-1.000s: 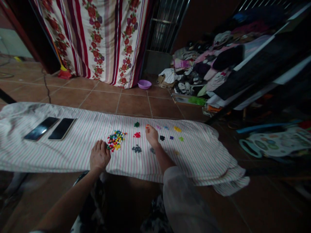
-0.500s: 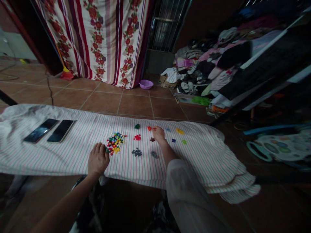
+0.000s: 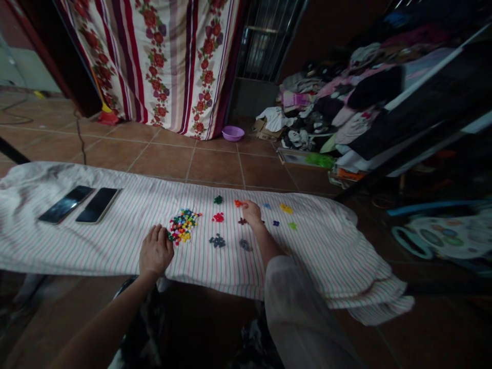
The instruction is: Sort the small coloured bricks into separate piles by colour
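Note:
My left hand [image 3: 157, 251] rests palm down on the striped cloth, fingers stretched forward, its thumb side against the mixed heap of small coloured pieces [image 3: 184, 225]. My right hand [image 3: 252, 212] has its fingertips pinched together at the little orange pile [image 3: 239, 203]; anything between them is too small to make out. Around it lie sorted piles: dark green [image 3: 218, 199], red [image 3: 218, 217], brown [image 3: 242, 221], dark grey [image 3: 217, 241], lighter grey [image 3: 245, 245], light blue [image 3: 267, 206], yellow [image 3: 286, 208], dark blue [image 3: 276, 223] and lime green [image 3: 292, 225].
Two phones [image 3: 98, 205] lie on the left of the cloth-covered table [image 3: 126, 246]. Beyond it are a floral curtain [image 3: 172, 66], a purple basin [image 3: 232, 134] and a red dustpan [image 3: 108, 118]. Heaped clothes [image 3: 342, 97] fill the right back.
The whole view has shifted slightly. My right fingertips remain beside the orange pile, where an orange piece showed at them earlier. My left hand has stayed by the mixed heap.

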A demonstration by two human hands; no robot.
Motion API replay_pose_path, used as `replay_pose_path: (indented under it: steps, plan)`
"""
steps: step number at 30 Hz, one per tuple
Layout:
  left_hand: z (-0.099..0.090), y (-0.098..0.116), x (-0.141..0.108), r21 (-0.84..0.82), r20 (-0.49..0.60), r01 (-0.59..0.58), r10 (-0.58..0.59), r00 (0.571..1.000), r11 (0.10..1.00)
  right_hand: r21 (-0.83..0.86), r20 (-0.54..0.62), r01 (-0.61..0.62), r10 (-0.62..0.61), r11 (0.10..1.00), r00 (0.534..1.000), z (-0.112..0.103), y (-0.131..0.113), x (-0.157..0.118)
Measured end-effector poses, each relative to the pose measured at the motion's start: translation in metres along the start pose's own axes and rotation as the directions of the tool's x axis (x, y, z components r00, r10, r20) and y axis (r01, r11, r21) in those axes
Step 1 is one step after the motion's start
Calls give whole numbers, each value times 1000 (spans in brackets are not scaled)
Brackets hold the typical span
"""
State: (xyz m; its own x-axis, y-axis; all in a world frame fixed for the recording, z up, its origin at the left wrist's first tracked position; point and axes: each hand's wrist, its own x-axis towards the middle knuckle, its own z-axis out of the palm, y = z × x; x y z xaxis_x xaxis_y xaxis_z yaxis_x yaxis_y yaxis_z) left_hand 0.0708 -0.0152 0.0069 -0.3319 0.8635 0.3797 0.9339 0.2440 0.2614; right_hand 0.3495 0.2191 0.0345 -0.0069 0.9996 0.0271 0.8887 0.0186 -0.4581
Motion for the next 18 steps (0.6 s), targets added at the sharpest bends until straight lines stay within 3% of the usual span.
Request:
replay_pose_path:
  steps: [7,13,18]
  plan:
    - [1,-1,0,20,-15,-24,24,1000,1000,44,46,37,-39,998,998,1,2,0]
    - [2,-1,0,-8,-23,2,-2,1000,1000,76,18,48,-49,996,999,-2,2,-5]
    - [-1,1,0,5,-12,1,-1,1000,1000,119,-19,70,-68,990,998,-6,-12,-15]
